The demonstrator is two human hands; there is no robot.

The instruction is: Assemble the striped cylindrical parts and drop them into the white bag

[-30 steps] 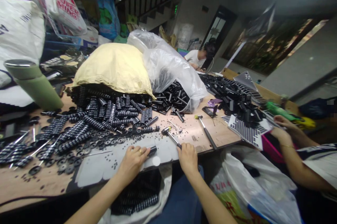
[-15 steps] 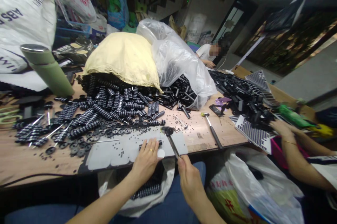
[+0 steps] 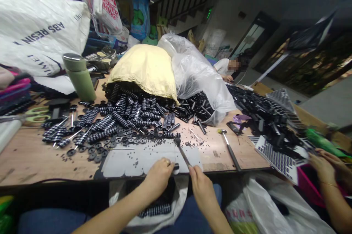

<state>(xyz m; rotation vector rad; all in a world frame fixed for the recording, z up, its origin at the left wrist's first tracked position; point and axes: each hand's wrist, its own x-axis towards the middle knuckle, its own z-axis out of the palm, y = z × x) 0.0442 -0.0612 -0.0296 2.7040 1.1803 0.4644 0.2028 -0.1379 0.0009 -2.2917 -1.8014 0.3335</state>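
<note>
My left hand [image 3: 158, 174], at the front edge of the pale grey sheet [image 3: 121, 164], has its fingers curled around a short black tube [image 3: 176, 167]. One end of the tube sticks out beside the knuckles. My right hand [image 3: 202, 186] is wrapped round the lower handle of a hammer [image 3: 183, 155], whose dark head is over the far part of the sheet. Beyond both hands lies a heap of black-and-white checked rollers [image 3: 132, 113], with flat black discs [image 3: 97, 151] and tiny dark bits around it.
A second hammer [image 3: 229, 148] lies to the right. Behind stand a yellow sack [image 3: 143, 63], a clear plastic bag [image 3: 198, 76] over black tubes, and a green flask [image 3: 79, 80]. Scissors [image 3: 37, 115] lie left. A co-worker's hands [image 3: 324, 164] are at far right; another person sits behind.
My view has swung left. My left hand has gone from fingers laid flat over the black tube to curled around it. The white round piece beside that hand no longer shows.
</note>
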